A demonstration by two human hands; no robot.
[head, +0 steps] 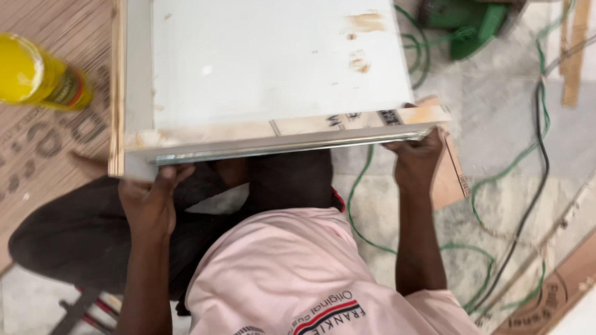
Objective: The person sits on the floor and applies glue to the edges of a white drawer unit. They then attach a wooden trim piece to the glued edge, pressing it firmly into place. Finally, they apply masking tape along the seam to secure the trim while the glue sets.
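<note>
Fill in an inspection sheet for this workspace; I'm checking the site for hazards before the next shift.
Surface: speckled stone floor, with brown printed boards at left and lower right.
Job's things: white panel with raw plywood edge and a metal rail along its near side; brown stains near its top right corner.
Clutter: yellow can at left, wood strip at right, board piece under the panel's right corner.
Hands: left hand grips the panel's near left corner; right hand grips the near right corner.
Cables: green cable and black cable loop across the floor at right.
Surroundings: green power tool at top.
</note>
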